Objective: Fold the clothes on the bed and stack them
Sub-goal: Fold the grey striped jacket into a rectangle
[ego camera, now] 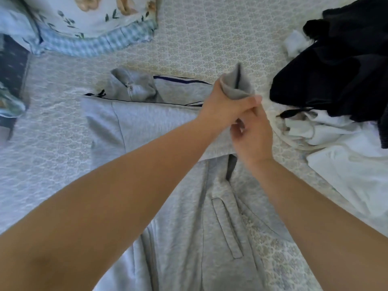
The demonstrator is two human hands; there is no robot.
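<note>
Together both hands clutch grey jacket cuff.

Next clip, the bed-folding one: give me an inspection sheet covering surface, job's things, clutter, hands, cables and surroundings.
Surface: bed cover, pale with a small repeating pattern, mostly visible.
Job's things: grey zip jacket spread flat, one sleeve end lifted; unfolded pile at right of black garment over white clothes.
Clutter: nothing seen apart from the clothes.
Hands: left hand grips the grey sleeve cuff, held up off the bed; right hand just below it, fingers curled at the same sleeve, exact hold unclear.
Cables: nothing seen.
Surroundings: floral pillow with checked edge at top left; dark patterned fabric at the left edge.
</note>
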